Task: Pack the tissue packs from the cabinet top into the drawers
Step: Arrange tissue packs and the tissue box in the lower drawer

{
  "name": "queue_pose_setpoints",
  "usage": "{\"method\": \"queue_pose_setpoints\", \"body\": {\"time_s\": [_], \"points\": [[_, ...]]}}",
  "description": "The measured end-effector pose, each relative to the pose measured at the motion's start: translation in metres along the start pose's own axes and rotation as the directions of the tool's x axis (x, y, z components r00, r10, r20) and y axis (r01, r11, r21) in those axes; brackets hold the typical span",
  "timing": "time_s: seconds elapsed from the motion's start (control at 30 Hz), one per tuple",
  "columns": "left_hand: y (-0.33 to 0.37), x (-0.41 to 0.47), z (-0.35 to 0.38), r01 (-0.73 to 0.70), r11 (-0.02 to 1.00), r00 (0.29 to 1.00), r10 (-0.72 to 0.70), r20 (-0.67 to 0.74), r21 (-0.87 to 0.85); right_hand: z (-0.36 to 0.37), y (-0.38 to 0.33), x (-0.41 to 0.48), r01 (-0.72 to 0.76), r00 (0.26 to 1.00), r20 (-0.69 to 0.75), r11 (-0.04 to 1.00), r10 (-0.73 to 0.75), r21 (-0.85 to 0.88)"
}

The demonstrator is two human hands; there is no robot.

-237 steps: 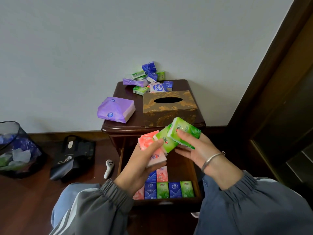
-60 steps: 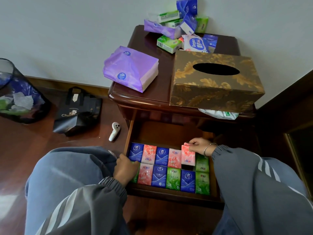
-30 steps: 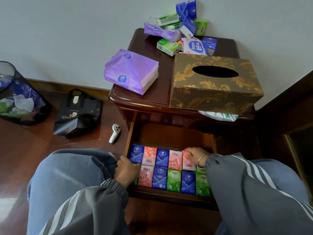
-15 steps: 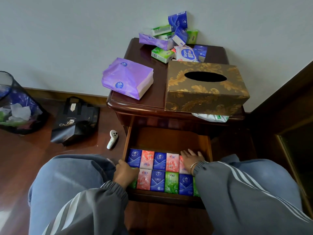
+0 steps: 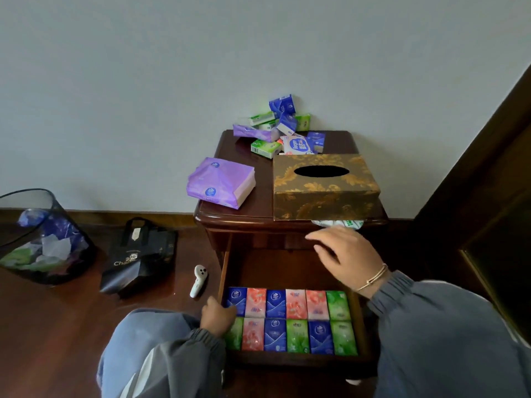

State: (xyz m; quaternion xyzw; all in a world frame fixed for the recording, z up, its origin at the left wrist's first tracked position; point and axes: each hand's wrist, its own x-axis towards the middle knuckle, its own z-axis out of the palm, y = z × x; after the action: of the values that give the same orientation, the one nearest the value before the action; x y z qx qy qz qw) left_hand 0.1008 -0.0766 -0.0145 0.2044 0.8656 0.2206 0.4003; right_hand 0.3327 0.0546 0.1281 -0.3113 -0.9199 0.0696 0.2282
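A: Packs in the drawer: which way do they run?

B: Flat, printed face up; long axis front to back, short ends towards the wall and towards the person; two rows of six, sides touching; far row blue, pink, blue, pink, pink, green; near row green, pink, blue, green, blue, green.

A: And the drawer itself?

B: Pulled out below the cabinet top; the packs fill its near half; bare wood behind them.

A: Anything left up top?

B: A loose heap of small packs at the back against the wall, lying every way; one blue pack propped upright, one green pack at the front lying roughly left to right; a big purple soft pack on the left edge; a gold tissue box on the right.

A: Hands against the packs?

B: Left hand at the drawer's near-left corner; it covers part of the green pack there and touches the blue one behind; right hand above the bare back of the drawer, just under the cabinet's front edge, well apart from the heap.

A: How open?

B: Right hand palm down, fingers spread and relaxed, holding nothing; left hand knuckles up, fingers curled; whether it grips a pack or the drawer wall I cannot tell.
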Motion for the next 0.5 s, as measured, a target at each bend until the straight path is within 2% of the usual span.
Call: {"method": "queue_pose_setpoints", "body": {"time_s": [0.07,0.13,0.23,0.37,0.43,0.5], "points": [[0.015,-0.008,-0.015,-0.086,0.996,0.994,0.083,-0.073,-0.031,-0.033,0.008,0.016,0.024,0.967,-0.252,0.998,-0.036,-0.053],[0.033,-0.016,-0.034,-0.185,0.982,0.969,0.177,-0.174,-0.033,-0.056,0.021,0.036,-0.042,0.954,-0.300,0.996,0.016,-0.081],[0.064,-0.030,-0.064,-0.350,0.936,0.891,0.347,-0.292,0.043,-0.065,0.040,0.061,-0.141,0.988,-0.083,0.970,0.127,-0.196],[0.108,-0.037,-0.094,-0.484,0.799,0.681,0.599,-0.420,0.355,-0.050,0.051,0.079,-0.174,0.937,0.236,0.929,0.259,-0.325],[0.129,-0.031,-0.109,-0.508,0.716,0.591,0.694,-0.411,0.479,-0.041,0.051,0.084,-0.196,0.925,0.255,0.927,0.283,-0.319],[0.144,-0.020,-0.123,-0.484,0.664,0.562,0.735,-0.379,0.570,-0.036,0.049,0.087,-0.217,0.930,0.216,0.918,0.298,-0.332]]}}
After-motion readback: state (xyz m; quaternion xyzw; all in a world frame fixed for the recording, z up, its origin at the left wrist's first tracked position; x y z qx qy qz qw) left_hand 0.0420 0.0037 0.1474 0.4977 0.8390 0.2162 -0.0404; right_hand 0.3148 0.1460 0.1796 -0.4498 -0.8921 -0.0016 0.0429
